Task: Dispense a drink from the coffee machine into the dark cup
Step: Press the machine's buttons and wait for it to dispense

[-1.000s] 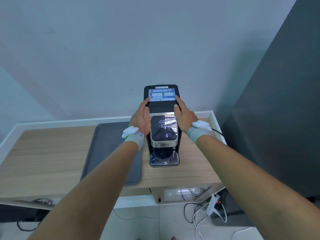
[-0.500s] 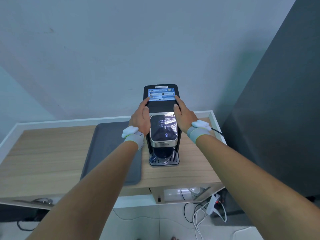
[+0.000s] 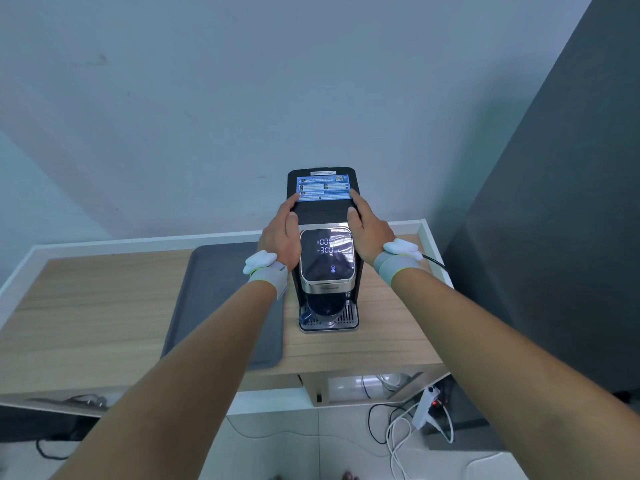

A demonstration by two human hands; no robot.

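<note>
A black coffee machine (image 3: pixel 324 216) stands on the wooden table, with a lit display panel (image 3: pixel 327 255) on its front and a blue label on top. The dark cup (image 3: pixel 325 305) sits on the machine's drip tray (image 3: pixel 350 320) under the spout, its upper part hidden by the display head. My left hand (image 3: pixel 281 234) presses flat against the machine's left side. On the right side my right hand (image 3: pixel 366 224) does the same. Both hands clasp the machine's body between them.
A dark grey mat (image 3: pixel 221 299) lies on the table (image 3: pixel 86 317) left of the machine. A white raised rim (image 3: pixel 433 247) runs along the table's back and right edge. A dark wall panel (image 3: pixel 554 237) stands to the right. Cables and a power strip (image 3: pixel 426 407) lie on the floor.
</note>
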